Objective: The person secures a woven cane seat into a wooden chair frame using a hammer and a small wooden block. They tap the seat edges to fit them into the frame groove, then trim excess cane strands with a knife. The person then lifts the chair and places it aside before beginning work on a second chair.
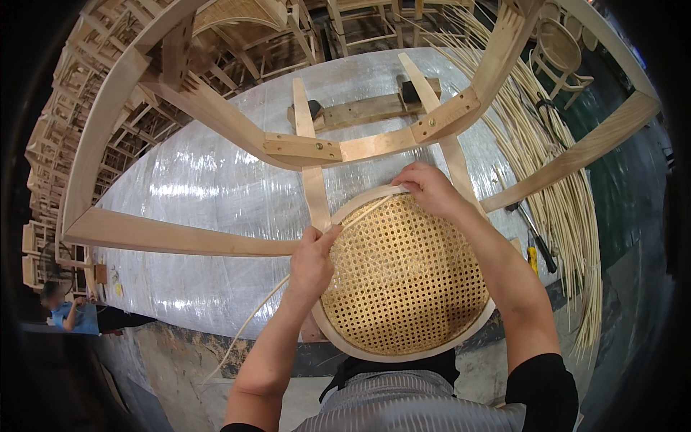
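A light wooden chair frame (381,146) lies in front of me, its round back close to my body. Woven cane webbing (403,288) fills the back's pale wooden rim (414,355). A long thin cane strip (251,317) runs from the lower left, through my left hand (312,263), and along the inner edge of the rim. My left fingers are closed round the strip at the rim's upper left. At the rim's top, my right hand (432,190) has its fingers bent together on the strip's far end, pressing it to the edge.
The table (209,180) is wrapped in clear plastic. A wooden block with dark pads (360,114) props the frame. To the right lie a bundle of long strips (579,245), a dark-handled tool (541,248) and a yellow-handled tool (532,259). Stacked chair frames (79,122) and a person (75,317) are left.
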`<state>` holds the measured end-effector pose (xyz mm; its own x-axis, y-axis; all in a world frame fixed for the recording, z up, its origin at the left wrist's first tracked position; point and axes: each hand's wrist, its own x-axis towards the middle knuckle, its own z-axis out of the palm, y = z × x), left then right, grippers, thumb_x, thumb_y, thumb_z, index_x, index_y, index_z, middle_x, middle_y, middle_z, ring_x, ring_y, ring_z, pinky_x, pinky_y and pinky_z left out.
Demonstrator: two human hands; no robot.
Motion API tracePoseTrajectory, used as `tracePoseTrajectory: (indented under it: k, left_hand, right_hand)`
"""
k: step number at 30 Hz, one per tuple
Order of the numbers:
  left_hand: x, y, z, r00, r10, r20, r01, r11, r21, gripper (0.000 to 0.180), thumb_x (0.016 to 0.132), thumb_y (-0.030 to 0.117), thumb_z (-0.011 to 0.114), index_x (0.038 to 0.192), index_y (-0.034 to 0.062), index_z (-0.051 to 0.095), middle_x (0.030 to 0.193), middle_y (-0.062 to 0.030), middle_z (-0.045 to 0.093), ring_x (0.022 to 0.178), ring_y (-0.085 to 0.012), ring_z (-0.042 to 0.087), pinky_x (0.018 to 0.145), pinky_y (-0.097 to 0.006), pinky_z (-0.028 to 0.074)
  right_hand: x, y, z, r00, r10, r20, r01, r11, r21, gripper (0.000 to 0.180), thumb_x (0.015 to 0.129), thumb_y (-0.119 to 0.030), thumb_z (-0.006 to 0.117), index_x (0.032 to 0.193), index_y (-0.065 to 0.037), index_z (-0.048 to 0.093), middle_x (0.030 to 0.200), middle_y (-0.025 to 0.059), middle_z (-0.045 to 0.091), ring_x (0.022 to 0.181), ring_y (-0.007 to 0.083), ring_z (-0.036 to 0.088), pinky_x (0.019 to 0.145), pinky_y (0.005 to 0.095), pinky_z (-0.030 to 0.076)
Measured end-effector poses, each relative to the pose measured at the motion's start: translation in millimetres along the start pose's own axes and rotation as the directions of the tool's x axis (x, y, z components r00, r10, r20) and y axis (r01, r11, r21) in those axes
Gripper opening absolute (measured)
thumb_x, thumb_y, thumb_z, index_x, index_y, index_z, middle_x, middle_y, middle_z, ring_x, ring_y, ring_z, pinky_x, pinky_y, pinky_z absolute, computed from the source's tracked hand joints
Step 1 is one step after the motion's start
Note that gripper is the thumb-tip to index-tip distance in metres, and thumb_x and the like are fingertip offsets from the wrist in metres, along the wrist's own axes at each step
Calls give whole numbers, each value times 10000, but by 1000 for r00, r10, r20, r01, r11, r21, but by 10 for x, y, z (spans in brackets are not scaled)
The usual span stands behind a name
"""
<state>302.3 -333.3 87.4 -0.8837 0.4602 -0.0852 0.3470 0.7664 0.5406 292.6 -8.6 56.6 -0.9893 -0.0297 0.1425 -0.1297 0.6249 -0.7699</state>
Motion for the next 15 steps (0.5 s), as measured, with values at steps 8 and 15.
tracePoseTrajectory:
  k: [8,15]
  left_hand:
    - [40,128,-41,999,-33,-42,40,980,197,585,903,-59,575,1416,204,676,1049,-124,571,917,-325,656,799,-464,561]
    - [124,155,32,988,-11,-151,55,956,288,570,885,-42,610,1380,221,715,1039,-130,576,916,-334,667,788,-466,561]
  right_hand:
    - [168,-28,66,985,100,138,-97,995,-26,169,998,-23,670,1116,-44,788,1116,141,728,1054,291,697,956,375,552]
    - [240,-2,38,960,212,185,-231,969,91,171,987,-78,702,1125,-41,795,1089,138,782,1001,244,732,916,364,565]
